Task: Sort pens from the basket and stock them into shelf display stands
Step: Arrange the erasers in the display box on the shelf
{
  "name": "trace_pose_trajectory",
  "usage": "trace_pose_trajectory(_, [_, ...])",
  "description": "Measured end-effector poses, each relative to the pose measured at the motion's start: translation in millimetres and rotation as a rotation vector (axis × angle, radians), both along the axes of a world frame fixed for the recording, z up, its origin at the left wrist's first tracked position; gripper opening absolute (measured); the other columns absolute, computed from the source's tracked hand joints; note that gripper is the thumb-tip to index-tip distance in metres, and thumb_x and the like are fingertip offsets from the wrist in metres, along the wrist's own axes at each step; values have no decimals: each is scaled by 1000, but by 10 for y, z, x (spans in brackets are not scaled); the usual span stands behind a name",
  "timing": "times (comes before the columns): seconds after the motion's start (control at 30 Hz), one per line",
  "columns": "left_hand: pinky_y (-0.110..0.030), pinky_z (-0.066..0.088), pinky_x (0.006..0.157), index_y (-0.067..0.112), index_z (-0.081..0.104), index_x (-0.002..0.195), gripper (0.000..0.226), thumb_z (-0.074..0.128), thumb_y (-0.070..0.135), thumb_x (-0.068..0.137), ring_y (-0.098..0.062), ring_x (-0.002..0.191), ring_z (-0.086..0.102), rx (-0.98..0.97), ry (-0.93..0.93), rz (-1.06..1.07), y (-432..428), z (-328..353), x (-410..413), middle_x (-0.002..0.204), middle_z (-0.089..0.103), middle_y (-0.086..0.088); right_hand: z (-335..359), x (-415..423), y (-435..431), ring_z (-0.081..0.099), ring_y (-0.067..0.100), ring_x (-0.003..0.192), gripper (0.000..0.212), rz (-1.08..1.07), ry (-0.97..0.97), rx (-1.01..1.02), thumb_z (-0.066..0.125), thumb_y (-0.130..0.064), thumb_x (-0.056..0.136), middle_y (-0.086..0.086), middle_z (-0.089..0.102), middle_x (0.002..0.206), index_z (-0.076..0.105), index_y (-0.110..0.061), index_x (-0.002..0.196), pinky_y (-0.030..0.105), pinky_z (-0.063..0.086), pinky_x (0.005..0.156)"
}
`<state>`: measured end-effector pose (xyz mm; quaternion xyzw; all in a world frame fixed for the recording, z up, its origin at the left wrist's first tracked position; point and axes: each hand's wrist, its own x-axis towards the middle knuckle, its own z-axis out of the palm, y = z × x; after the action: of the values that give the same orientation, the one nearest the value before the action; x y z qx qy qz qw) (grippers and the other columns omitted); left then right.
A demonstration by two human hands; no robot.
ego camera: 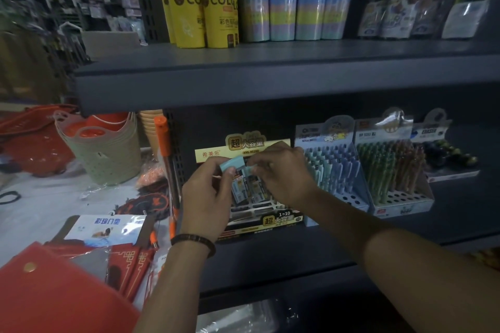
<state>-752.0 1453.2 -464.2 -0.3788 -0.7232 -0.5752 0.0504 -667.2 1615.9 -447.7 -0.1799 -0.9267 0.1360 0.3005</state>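
Note:
Both my hands meet in front of a black and gold display stand (270,220) on the lower shelf. My left hand (208,197) pinches a small light-blue pen part (232,164) between thumb and fingers. My right hand (281,173) pinches its other end, fingers curled. Behind my hands, a few packaged pens (249,189) stand in the stand's slots. To the right sits a blue stand (332,167) full of pale blue pens. Beside it is a stand of green and brown pens (392,170).
The upper shelf (270,73) overhangs close above and carries yellow colour tubes (205,0) and pastel pencil packs (295,8). Stacked beige baskets (102,149) stand on the floor at left. An orange-capped rod (162,138) leans by the shelf post. A red folder (54,292) lies at lower left.

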Motion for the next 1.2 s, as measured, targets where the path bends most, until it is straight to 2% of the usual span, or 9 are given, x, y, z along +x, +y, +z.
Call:
trace_pose_trajectory(0.17, [-24, 58, 60, 37, 60, 101, 8, 56, 30, 101, -4, 80, 68, 12, -9, -2, -10, 10, -8, 95, 68, 10, -47, 31, 57, 50, 10, 117, 14, -70, 34, -13, 67, -35, 98, -21, 73, 103, 78, -38, 106, 37, 27, 97])
trace_pose_trajectory(0.3, [-21, 57, 61, 36, 60, 100, 8, 56, 29, 101, -2, 81, 68, 6, -26, -10, -16, 11, -7, 96, 68, 11, -32, 141, 107, 41, 13, 129, 16, -136, -120, 23, 67, -37, 98, -18, 67, 121, 77, -39, 111, 41, 23, 106])
trace_pose_trajectory(0.43, [-20, 58, 63, 37, 61, 103, 8, 57, 30, 101, 0, 84, 68, -10, -28, -28, -3, 3, -3, 99, 68, 12, 5, 174, 94, 38, 16, 128, 19, -107, -201, 218, 60, -38, 102, -15, 66, 118, 77, -37, 110, 39, 21, 98])
trace_pose_trajectory(0.57, [-24, 58, 66, 36, 64, 108, 15, 63, 24, 98, -3, 80, 67, -34, -45, -46, 50, -12, 15, 91, 70, 11, 76, 166, 116, 56, 14, 113, 22, 24, 91, 85, 69, -35, 96, -9, 69, 112, 76, -31, 117, 40, 43, 99])
trace_pose_trajectory(0.7, [-8, 51, 67, 28, 61, 109, 24, 67, 10, 94, 4, 82, 66, -20, -70, -87, 141, 15, 128, 89, 70, 12, 189, 234, 66, 57, -7, 84, 34, 223, -5, -24, 78, -19, 91, -15, 66, 100, 74, -26, 124, 7, 42, 76])
trace_pose_trajectory(0.83, [-10, 52, 74, 29, 59, 108, 31, 66, 2, 92, 4, 87, 65, 15, -83, -71, 183, 46, 167, 97, 67, 12, 176, 264, 99, 61, 1, 87, 19, 141, -46, -22, 73, -15, 95, -12, 72, 98, 77, -26, 110, 15, 47, 78])
trace_pose_trajectory(0.93, [-16, 55, 80, 32, 61, 101, 30, 67, 4, 90, 3, 89, 65, -32, -51, -30, 151, 22, 121, 96, 67, 14, 155, 327, 118, 61, -4, 84, 18, 86, -48, -83, 70, -15, 97, -12, 74, 100, 77, -25, 111, 6, 43, 73])
trace_pose_trajectory(1.07, [-4, 49, 73, 35, 63, 92, 30, 68, 6, 90, 11, 86, 61, -123, -3, -23, 122, -8, 101, 90, 66, 15, 97, 355, 117, 69, 5, 83, 19, 75, -75, -75, 71, -17, 97, -8, 77, 98, 76, -26, 113, 30, 60, 79])
trace_pose_trajectory(1.2, [-1, 45, 69, 27, 67, 94, 22, 66, 6, 92, 12, 83, 61, -88, -13, -16, 126, 5, 110, 87, 67, 15, 77, 374, 125, 68, 5, 89, 21, 86, -78, -52, 73, -16, 96, -7, 77, 103, 76, -26, 114, 31, 57, 89])
